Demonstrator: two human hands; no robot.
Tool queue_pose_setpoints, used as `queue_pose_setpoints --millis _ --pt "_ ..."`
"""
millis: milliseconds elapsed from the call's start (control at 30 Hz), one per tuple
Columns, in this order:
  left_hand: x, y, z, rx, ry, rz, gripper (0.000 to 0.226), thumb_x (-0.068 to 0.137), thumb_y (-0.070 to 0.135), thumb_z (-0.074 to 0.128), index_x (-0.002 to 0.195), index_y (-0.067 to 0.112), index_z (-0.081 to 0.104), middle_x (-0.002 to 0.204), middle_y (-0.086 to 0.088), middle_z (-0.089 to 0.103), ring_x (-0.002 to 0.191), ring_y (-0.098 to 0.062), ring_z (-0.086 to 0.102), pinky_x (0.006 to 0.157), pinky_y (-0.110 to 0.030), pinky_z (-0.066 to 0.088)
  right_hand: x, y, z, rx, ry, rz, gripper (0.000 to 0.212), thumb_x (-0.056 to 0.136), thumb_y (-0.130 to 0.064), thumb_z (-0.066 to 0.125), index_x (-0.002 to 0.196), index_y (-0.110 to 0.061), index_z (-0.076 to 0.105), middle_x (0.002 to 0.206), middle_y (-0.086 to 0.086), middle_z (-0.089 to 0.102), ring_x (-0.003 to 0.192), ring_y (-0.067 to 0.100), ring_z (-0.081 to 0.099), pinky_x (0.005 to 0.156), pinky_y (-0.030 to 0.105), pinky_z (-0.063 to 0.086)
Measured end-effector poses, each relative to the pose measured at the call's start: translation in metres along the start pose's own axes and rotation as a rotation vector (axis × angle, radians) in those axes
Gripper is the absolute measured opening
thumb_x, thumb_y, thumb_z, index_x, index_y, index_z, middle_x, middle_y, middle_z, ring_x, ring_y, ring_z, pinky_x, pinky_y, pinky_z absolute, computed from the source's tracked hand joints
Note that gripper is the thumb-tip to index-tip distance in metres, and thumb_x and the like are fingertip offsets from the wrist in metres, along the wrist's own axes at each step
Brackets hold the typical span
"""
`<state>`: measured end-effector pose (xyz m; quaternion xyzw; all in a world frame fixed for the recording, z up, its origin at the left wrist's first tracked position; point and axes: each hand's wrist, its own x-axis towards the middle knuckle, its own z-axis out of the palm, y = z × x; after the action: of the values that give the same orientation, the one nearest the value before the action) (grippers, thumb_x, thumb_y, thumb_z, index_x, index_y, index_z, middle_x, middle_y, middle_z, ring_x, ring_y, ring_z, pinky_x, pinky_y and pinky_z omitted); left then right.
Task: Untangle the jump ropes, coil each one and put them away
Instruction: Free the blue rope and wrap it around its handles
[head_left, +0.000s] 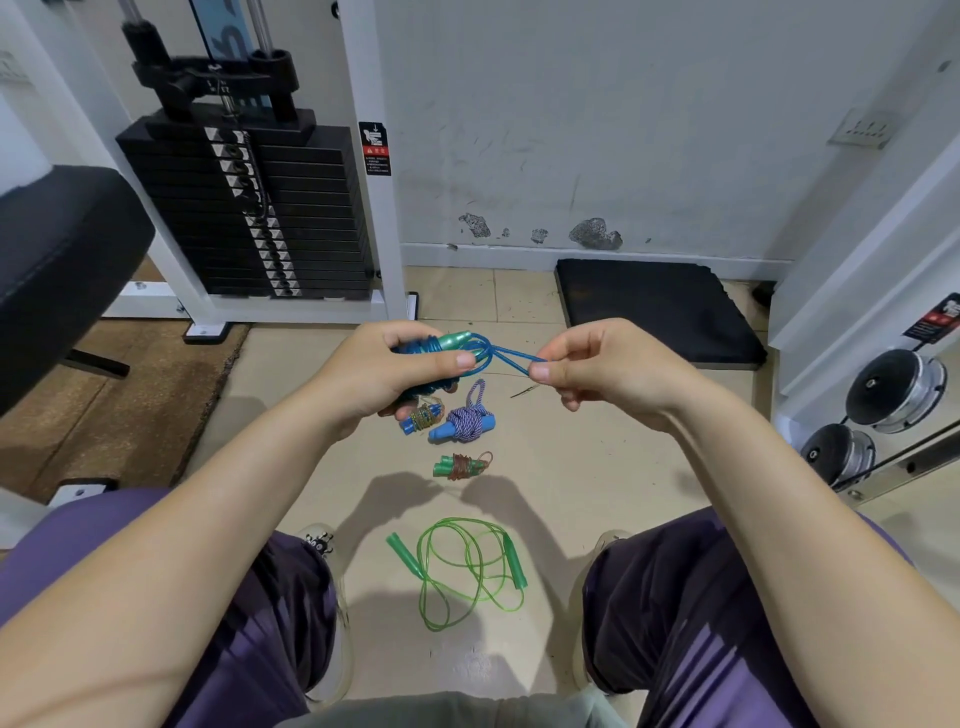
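Gripping blue rope bundle (441, 358) — left hand (384, 369), right hand (597, 364) pinching its loop.

A gym corner, seen from a seated person's view. Up and left of the left hand (387, 371), a black weight stack (244, 208) sits in a white machine frame (371, 171) carrying a warning sticker (375, 148). Far left of that hand is a padded black bench (57, 260). Beyond the right hand (605, 371), a black mat (657, 309) lies on the tiled floor (597, 467) against a scuffed wall (623, 130). Chrome dumbbells (893, 389) rest on a rack to its right.
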<state>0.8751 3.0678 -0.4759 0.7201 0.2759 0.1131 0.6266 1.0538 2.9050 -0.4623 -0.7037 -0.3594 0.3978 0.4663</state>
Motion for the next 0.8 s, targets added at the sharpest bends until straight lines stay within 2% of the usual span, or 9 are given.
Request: queue_pose_setpoints --millis 67,133,200,267,367,467,567,667,800 --pt "0.000 0.001 -0.002 0.026 0.001 -0.006 0.044 0.067 0.039 0.081 0.096 0.008 0.073 0.073 -0.008 0.070 0.039 -0.012 0.042 0.038 -0.018 0.031 -0.002 -0.002 -0.004 -0.107 0.058 -0.040 0.007 0.081 -0.008 0.075 0.081 -0.004 0.069 0.062 0.007 0.058 0.051 0.017 0.048 0.055 0.022 0.045" --pt "-0.001 0.001 -0.003 0.098 -0.021 -0.016 0.037 0.072 0.036 0.082 0.095 0.009 0.073 0.073 -0.010 0.070 0.041 -0.013 0.043 0.040 -0.019 0.032 -0.003 -0.003 -0.006 -0.163 0.140 -0.095 0.007 0.085 -0.009 0.072 0.081 -0.006 0.067 0.062 0.004 0.056 0.054 0.016 0.050 0.055 0.018 0.044" --pt "0.000 0.001 -0.003 0.175 -0.055 -0.020 0.032 0.073 0.038 0.083 0.090 0.011 0.073 0.073 -0.014 0.069 0.044 -0.016 0.044 0.041 -0.020 0.033 -0.002 -0.002 -0.004 -0.006 0.173 -0.109 0.008 0.091 -0.007 0.064 0.083 -0.005 0.063 0.068 0.005 0.057 0.059 0.015 0.054 0.057 0.019 0.048" --pt "0.000 -0.001 0.002 0.229 -0.092 -0.035 0.029 0.072 0.038 0.084 0.086 0.015 0.073 0.064 -0.009 0.064 0.043 -0.017 0.043 0.040 -0.019 0.031 -0.001 -0.001 0.005 0.235 0.149 -0.072 0.011 0.097 -0.009 0.054 0.087 -0.005 0.058 0.078 0.008 0.060 0.065 0.015 0.059 0.059 0.025 0.052" --pt "0.000 -0.003 0.010 0.264 -0.185 -0.061 0.029 0.073 0.040 0.083 0.085 0.016 0.073 0.067 -0.004 0.067 0.045 -0.021 0.040 0.040 -0.019 0.029 0.005 0.002 0.024 0.265 0.187 -0.060 0.014 0.102 -0.013 0.047 0.088 -0.009 0.049 0.072 0.008 0.057 0.055 0.018 0.052 0.051 0.028 0.044" --pt "0.000 -0.004 0.014 0.206 -0.282 -0.052 0.043 0.067 0.052 0.082 0.086 0.015 0.071 0.074 -0.008 0.072 0.043 -0.021 0.041 0.042 -0.020 0.026 0.013 0.006 0.028 0.047 0.368 -0.167 0.014 0.097 -0.016 0.055 0.083 -0.013 0.053 0.056 -0.001 0.052 0.044 0.014 0.042 0.046 0.024 0.035" --pt "0.002 -0.004 0.013 0.152 -0.291 -0.016 0.057 0.061 0.058 0.077 0.091 0.010 0.069 0.077 -0.013 0.072 0.042 -0.019 0.040 0.045 -0.023 0.024 0.019 0.007 0.020 0.021 0.487 -0.236 0.015 0.091 -0.015 0.065 0.077 -0.016 0.060 0.051 -0.005 0.053 0.044 0.010 0.043 0.047 0.021 0.034" --pt "0.004 -0.006 0.009 0.126 -0.281 -0.008 0.056 0.063 0.055 0.078 0.091 0.008 0.068 0.082 -0.021 0.071 0.042 -0.019 0.039 0.045 -0.023 0.023 0.020 0.006 0.015 0.080 0.533 -0.242 0.011 0.090 -0.013 0.067 0.080 -0.009 0.062 0.055 0.001 0.054 0.041 0.009 0.045 0.043 0.020 0.034" --pt "0.007 -0.013 0.004 0.094 -0.269 -0.055 0.047 0.067 0.048 0.080 0.091 0.010 0.069 0.083 -0.023 0.068 0.043 -0.019 0.038 0.045 -0.023 0.022 0.022 0.009 0.011 0.105 0.552 -0.243 0.010 0.090 -0.011 0.066 0.085 -0.003 0.064 0.056 0.006 0.056 0.043 0.013 0.050 0.043 0.025 0.043"
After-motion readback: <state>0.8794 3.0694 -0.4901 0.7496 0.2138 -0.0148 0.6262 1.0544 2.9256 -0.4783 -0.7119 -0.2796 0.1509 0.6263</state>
